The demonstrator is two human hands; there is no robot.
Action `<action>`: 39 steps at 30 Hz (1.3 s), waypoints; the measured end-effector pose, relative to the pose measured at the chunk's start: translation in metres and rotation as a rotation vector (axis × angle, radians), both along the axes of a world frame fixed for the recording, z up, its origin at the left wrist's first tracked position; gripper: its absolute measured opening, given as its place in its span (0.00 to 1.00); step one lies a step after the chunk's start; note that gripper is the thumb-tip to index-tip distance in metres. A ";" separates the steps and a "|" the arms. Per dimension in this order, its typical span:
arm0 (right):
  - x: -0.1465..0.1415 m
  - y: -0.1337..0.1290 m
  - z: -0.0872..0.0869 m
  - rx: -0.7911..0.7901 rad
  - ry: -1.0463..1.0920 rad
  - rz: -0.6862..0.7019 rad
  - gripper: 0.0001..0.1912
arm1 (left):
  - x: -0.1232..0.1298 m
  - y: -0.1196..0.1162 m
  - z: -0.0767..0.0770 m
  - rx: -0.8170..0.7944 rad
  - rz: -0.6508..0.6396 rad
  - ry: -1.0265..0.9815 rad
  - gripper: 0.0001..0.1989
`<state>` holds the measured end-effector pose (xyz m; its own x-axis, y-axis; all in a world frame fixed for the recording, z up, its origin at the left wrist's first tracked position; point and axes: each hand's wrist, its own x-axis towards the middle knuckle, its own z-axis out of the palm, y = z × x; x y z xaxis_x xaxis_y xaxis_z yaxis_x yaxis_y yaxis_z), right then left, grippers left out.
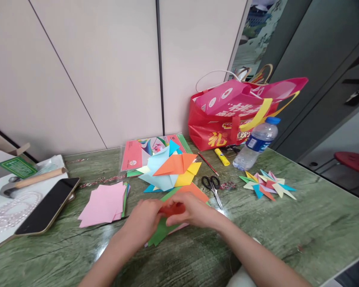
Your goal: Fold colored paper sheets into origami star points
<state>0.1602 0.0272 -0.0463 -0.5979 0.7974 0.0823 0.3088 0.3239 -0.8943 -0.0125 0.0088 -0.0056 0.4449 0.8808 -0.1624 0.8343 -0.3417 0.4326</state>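
The left hand (pixel 151 213) and the right hand (pixel 190 207) meet just below the middle of the frame over an orange paper (pixel 176 209). The left hand's fingertips are pinched on its edge; the right hand's thumb and fingers curve round it, and whether they grip cannot be told. The hands hide much of it and part of the green sheets (pixel 160 233) beneath.

Just above, at mid-frame, a pile of folded shapes (pixel 164 177) covers the lower right of a pink packet (pixel 133 155). Scissors (pixel 215 191) lie near the right hand, blades pointing down the frame, with a pencil (pixel 208 163) and glue stick (pixel 222 157) above them. Right of centre, a bottle (pixel 255 143) leans in front of a red bag (pixel 203 123); below it, small folded pieces (pixel 267 184) lie clustered on the table (pixel 317 215).

Left of the hands is a stack of pink squares (pixel 103 204). Farther out at the left edge are a phone (pixel 48 206), beads (pixel 14 213), a wooden-handled tool (pixel 37 178) and a box (pixel 18 166). A red stool (pixel 351 161) shows at the right edge.
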 end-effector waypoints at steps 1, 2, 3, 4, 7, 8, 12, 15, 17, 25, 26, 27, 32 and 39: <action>-0.001 0.000 0.000 -0.022 0.028 -0.005 0.11 | 0.000 0.002 0.000 0.030 0.022 -0.045 0.10; -0.002 0.000 0.000 -0.022 0.043 -0.031 0.10 | 0.000 0.003 0.000 0.073 0.053 -0.108 0.08; -0.003 0.001 0.001 -0.001 0.045 -0.078 0.10 | -0.001 0.005 -0.001 0.138 0.096 -0.182 0.06; -0.004 0.001 0.002 0.029 0.041 -0.143 0.12 | -0.002 0.006 -0.001 0.224 0.155 -0.255 0.07; -0.005 0.000 0.007 0.076 0.066 -0.398 0.13 | -0.007 0.008 0.003 0.500 0.382 -0.401 0.20; -0.004 0.000 0.009 0.069 0.103 -0.473 0.12 | -0.007 0.008 0.005 0.534 0.462 -0.434 0.23; -0.002 -0.002 0.018 0.092 0.279 -0.621 0.07 | 0.000 0.005 0.013 0.070 0.607 -0.713 0.34; -0.003 -0.005 0.021 0.099 0.309 -0.527 0.07 | 0.011 -0.001 0.014 -0.359 0.465 -0.986 0.37; -0.005 -0.008 0.022 0.098 0.293 -0.405 0.07 | 0.017 -0.004 0.014 -0.412 0.352 -1.105 0.32; -0.010 -0.012 0.019 0.044 0.305 -0.277 0.12 | 0.017 -0.005 0.012 -0.294 0.431 -1.063 0.17; -0.009 -0.012 0.019 0.063 0.300 -0.312 0.14 | 0.016 -0.004 0.011 -0.284 0.451 -1.068 0.17; -0.008 -0.011 0.020 0.103 0.294 -0.350 0.15 | 0.015 -0.003 0.011 -0.280 0.468 -1.083 0.16; -0.004 -0.011 0.026 0.385 0.301 -0.490 0.16 | 0.014 -0.001 0.010 -0.339 0.495 -1.191 0.16; -0.005 -0.013 0.022 0.249 0.232 -0.407 0.19 | 0.018 -0.005 0.000 -0.356 0.497 -1.179 0.16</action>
